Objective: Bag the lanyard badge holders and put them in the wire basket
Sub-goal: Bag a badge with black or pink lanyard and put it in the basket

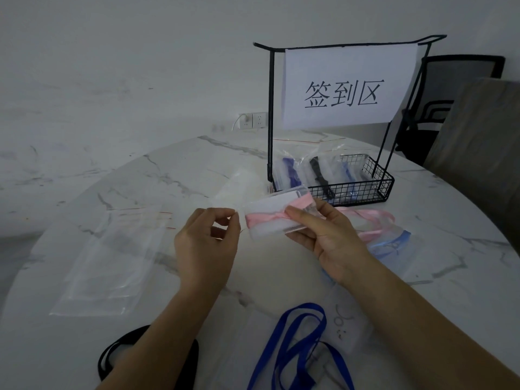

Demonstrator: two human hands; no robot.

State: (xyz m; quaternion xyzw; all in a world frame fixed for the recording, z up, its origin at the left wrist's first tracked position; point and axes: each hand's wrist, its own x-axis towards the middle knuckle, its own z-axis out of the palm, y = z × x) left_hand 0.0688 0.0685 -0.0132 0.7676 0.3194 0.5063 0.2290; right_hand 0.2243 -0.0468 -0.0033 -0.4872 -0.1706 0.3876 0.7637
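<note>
Pinches the rim of a clear bag (pixel 239 187) between thumb and forefinger (pixel 225 213) of the left hand (pixel 205 246), with the other fingers curled in toward the palm. Clamps a badge holder (pixel 270 205) in the right hand (pixel 329 243), thumb on top and fingers underneath, with a pink lanyard (pixel 264 218) wound and knotted round its middle. Holds both above the middle of the marble table (pixel 450 249), the holder's left end just beside the bag's mouth; cannot tell whether it is inside.

Faces a wire basket (pixel 385 182) toward the far edge of the table, under a tall frame with a paper sign (pixel 349 85) hung on it. Finds in the basket three bagged holders (pixel 320 175), one with a dark blue strap, one black, one light blue.

Works with a stack of empty zip bags (pixel 112 249) lying flat toward the left edge. Sees a loose pink ribbon (pixel 374 218) just right of the right hand, touching a light blue lanyard holder (pixel 394 243) toward the right edge. Has a dark blue lanyard (pixel 295 347) with its clear holder at the near edge between the forearms, and a black lanyard (pixel 109 358) at the near left, partly hidden under the left arm.
</note>
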